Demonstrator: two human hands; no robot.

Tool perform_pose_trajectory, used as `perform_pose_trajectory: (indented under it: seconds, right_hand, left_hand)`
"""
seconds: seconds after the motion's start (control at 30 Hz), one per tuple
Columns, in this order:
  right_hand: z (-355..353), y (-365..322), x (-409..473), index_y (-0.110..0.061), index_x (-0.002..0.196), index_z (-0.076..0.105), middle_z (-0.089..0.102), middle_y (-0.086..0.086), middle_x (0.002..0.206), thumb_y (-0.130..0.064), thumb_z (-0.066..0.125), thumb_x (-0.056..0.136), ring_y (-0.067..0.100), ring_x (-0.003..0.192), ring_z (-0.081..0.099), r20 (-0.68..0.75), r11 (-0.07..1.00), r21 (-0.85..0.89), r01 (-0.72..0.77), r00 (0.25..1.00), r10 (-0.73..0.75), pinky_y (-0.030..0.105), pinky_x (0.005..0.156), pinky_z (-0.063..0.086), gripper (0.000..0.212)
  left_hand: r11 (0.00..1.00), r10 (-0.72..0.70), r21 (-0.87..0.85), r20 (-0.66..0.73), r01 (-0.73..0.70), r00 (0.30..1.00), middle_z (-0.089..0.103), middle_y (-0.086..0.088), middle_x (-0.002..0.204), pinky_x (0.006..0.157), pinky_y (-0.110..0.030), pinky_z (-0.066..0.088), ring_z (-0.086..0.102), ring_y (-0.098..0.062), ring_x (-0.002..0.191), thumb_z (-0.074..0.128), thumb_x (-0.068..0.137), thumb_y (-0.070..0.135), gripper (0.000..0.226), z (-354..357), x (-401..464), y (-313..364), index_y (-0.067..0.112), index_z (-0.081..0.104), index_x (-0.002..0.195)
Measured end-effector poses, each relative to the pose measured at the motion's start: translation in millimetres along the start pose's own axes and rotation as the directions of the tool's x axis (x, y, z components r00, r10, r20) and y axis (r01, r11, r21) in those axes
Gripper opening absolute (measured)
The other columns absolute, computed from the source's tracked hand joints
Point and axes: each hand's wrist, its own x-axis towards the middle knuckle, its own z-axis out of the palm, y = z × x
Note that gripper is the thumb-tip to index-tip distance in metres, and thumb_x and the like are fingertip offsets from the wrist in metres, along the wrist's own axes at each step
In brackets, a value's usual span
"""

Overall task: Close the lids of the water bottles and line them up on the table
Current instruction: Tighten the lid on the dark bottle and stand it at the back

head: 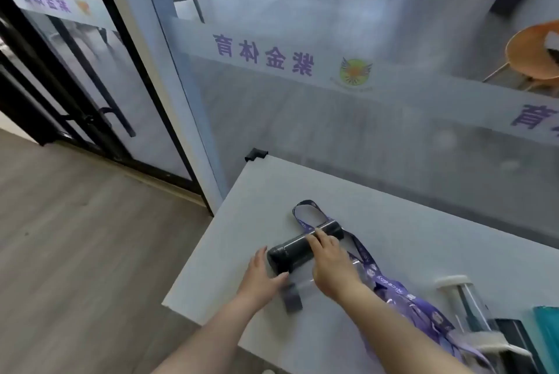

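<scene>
A black bottle [295,248] lies on its side on the white table [242,222], its capped end toward the left. My right hand [332,264] reaches over it from the near side, fingers curled over its body. My left hand [263,276] has straight fingers touching the table beside the bottle's capped end. A clear bottle [302,281] with a grey flip lid [292,301] lies just in front, partly under my right hand. A purple printed strap [390,289] loops behind the black bottle and trails to the right.
At the right edge lies another clear bottle with a white lid [459,292], next to a teal object [547,331] and a dark one [514,334]. A glass wall [332,119] runs along the table's far side. Wooden floor [75,237] lies to the left.
</scene>
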Motion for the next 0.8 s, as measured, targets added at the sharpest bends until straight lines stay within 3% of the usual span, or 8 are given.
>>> perform_pose_trajectory:
  seconds: [0.17, 0.37, 0.5, 0.63, 0.8]
  right_hand:
    - [9.3, 7.1, 34.6, -0.023, 0.150, 0.010, 0.004, 0.007, 0.161, 0.000, 0.053, 0.081, 0.034, 0.146, 0.005, 0.078, 0.978, -0.206, 0.020, 0.997, -0.004, 0.056, 0.115, 0.018, 0.084]
    - [18.4, 13.1, 45.2, -0.020, 0.147, 0.013, 0.019, 0.015, 0.155, -0.008, 0.063, 0.078, 0.039, 0.143, 0.012, 0.085, 0.937, -0.342, 0.070, 0.995, -0.044, 0.062, 0.110, 0.018, 0.085]
    - [14.9, 21.0, 42.9, -0.024, 0.147, 0.019, 0.029, 0.011, 0.150, -0.008, 0.063, 0.077, 0.037, 0.136, 0.027, 0.008, 0.956, -0.282, 0.083, 0.996, -0.085, 0.053, 0.103, 0.033, 0.085]
    - [0.2, 24.8, 46.6, -0.024, 0.139, 0.043, 0.050, 0.004, 0.134, -0.019, 0.070, 0.075, 0.029, 0.121, 0.048, -0.127, 0.987, -0.126, 0.104, 0.985, -0.120, 0.040, 0.086, 0.049, 0.070]
    - [-19.5, 22.8, 58.6, -0.025, 0.146, 0.034, 0.039, -0.004, 0.144, -0.031, 0.066, 0.085, 0.020, 0.132, 0.032, -0.169, 0.970, 0.192, 0.150, 0.979, -0.118, 0.033, 0.105, 0.038, 0.069]
  left_hand:
    - [0.999, 0.029, 0.027, -0.002, -0.029, 1.000, 0.043, 0.001, 0.143, 0.096, -0.018, 0.031, 0.042, -0.014, 0.130, 0.076, 0.076, 0.035, 0.085, 7.6, 15.0, 2.0, 0.020, 0.029, 0.145]
    - [0.995, 0.096, 0.006, -0.093, -0.096, 0.991, 0.047, 0.006, 0.126, 0.096, -0.018, 0.036, 0.047, -0.011, 0.119, 0.076, 0.071, 0.034, 0.074, 10.2, 13.4, 8.4, 0.024, 0.039, 0.134]
    - [0.978, 0.205, 0.000, -0.155, -0.207, 0.966, 0.038, 0.010, 0.125, 0.101, -0.019, 0.038, 0.046, -0.003, 0.116, 0.076, 0.071, 0.031, 0.077, 9.1, 7.2, 14.6, 0.035, 0.031, 0.134]
    - [0.929, 0.357, -0.006, -0.242, -0.369, 0.902, 0.034, 0.013, 0.130, 0.105, -0.022, 0.040, 0.043, -0.002, 0.123, 0.075, 0.072, 0.031, 0.081, 2.0, 5.8, 29.0, 0.029, 0.030, 0.140]
    - [0.869, 0.471, 0.009, -0.317, -0.494, 0.823, 0.033, 0.014, 0.138, 0.105, -0.012, 0.034, 0.038, -0.008, 0.131, 0.075, 0.076, 0.037, 0.082, -17.1, 9.8, 59.5, 0.029, 0.028, 0.143]
